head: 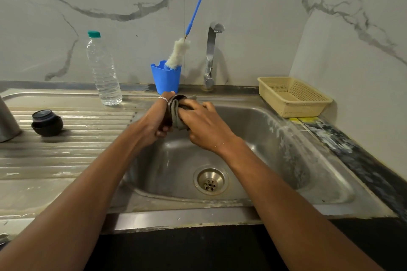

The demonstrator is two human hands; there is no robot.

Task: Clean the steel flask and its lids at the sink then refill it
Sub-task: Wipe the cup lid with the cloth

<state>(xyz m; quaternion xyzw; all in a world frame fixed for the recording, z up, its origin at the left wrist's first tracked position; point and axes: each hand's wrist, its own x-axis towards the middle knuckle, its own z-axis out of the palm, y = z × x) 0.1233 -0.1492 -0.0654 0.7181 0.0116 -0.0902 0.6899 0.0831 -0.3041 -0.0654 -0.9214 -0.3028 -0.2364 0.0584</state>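
Over the sink basin [264, 138], my left hand [154, 123] grips a dark cup-shaped lid [170, 114] on its side, mouth facing right. My right hand [202, 125] holds a grey cloth [178, 116] and presses it into the lid's opening. A second dark lid [46, 122] sits on the ribbed drainboard at the left. The steel flask [7, 121] stands at the far left edge, only partly in view. A clear water bottle [103, 72] with a green cap stands upright on the back of the drainboard.
A blue cup [166, 80] holding a bottle brush [178, 53] with a long blue handle stands behind my hands. The tap [211, 55] is to its right, with no water running. A beige plastic basket [293, 95] sits at the right back corner. The drain [210, 181] is open.
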